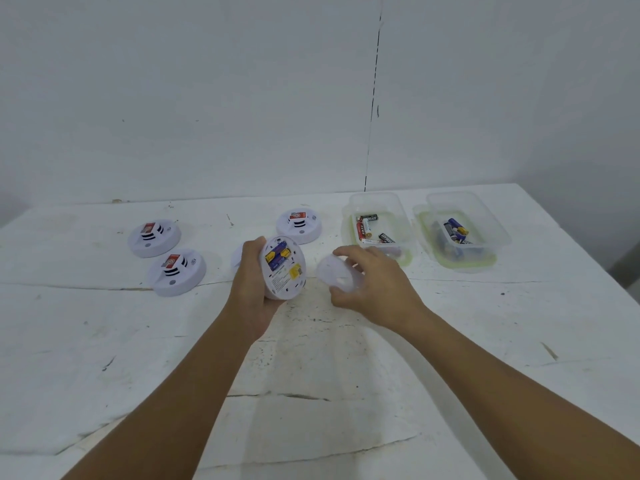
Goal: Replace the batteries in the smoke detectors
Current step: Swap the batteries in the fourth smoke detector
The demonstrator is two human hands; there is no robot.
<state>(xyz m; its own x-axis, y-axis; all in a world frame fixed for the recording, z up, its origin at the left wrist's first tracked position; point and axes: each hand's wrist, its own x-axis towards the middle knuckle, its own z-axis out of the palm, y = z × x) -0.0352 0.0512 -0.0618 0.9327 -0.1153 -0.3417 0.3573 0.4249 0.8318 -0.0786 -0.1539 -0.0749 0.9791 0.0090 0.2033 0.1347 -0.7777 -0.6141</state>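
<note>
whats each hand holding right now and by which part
Left hand grips the opened smoke detector by its rim, batteries showing. Right hand holds the detached round cover by its edge.

One smoke detector (284,268) is held on edge by the left hand (252,289), its open back turned up, with blue and yellow batteries (277,256) seated inside. A round white cover (337,277) is gripped by the right hand (372,284). Three more detectors (154,239) (177,271) (299,225) are laid on the white table (104,341). Two clear tubs (379,223) (462,230) of loose batteries are set at the right.
</note>
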